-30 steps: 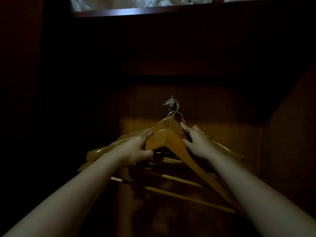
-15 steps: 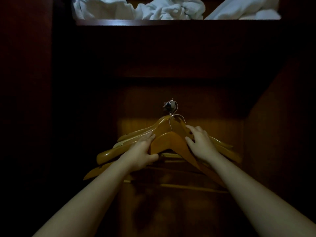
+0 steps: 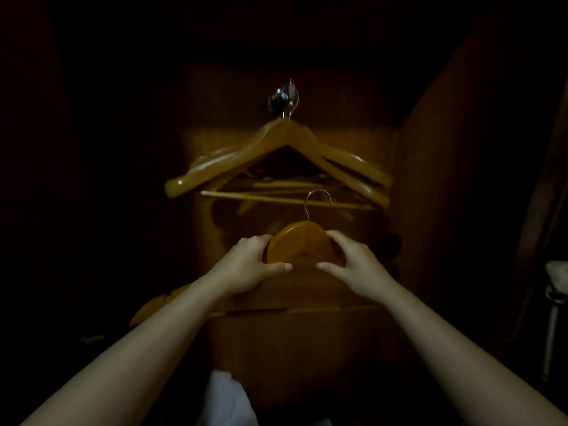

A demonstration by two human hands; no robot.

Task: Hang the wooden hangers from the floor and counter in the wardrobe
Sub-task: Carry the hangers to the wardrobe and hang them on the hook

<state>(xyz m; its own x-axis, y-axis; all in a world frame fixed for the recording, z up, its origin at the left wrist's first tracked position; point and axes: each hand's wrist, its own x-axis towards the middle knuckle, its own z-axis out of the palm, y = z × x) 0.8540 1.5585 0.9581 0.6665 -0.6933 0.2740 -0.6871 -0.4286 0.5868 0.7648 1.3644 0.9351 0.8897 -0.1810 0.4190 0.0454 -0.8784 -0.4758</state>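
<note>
Both hands (image 3: 307,265), seemingly lower now, round one hanger (image 3: 299,241).

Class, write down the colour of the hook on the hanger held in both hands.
Silver metal hook, on an orange-brown hanger; the head view shows it.

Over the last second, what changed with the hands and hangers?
Both hands came down and back from the hanging bunch, still holding one wooden hanger between them: left hand and right hand grip its shoulders, and its hook now hangs free below the bunch. The view tilted down, so the shelf with white cloth is gone. The bunch stays on the metal hook.
</note>
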